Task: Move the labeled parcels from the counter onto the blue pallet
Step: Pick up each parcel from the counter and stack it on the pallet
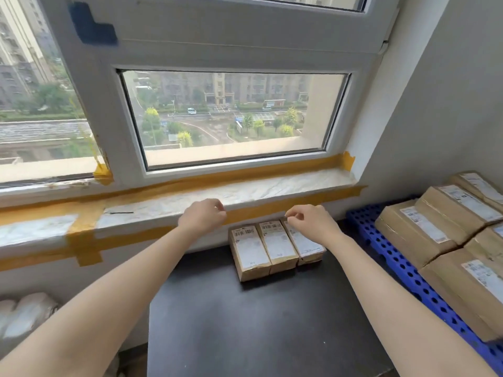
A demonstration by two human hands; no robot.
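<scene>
At the far edge of the surface: three small brown parcels [275, 248] lie side by side, touching, white labels up, close under the window sill [245, 194].
Surface: dark top [245, 322], with the parcels at its back.
Left hand: [202, 217] raised in front of the sill, left of the parcels, fingers loosely curled, holding nothing.
Right hand: [310, 221] above the far end of the rightmost parcel, fingers loosely curled, thumb and forefinger close together; whether it touches the parcel I cannot tell.
Blue pallet: [402, 270] lies just right of the surface and carries larger labeled brown parcels [441, 227] packed close together.
Sill: marbled stone, edged with yellow tape [84, 240].
Lower left: white wrapped bundles [24, 317], blurred.
</scene>
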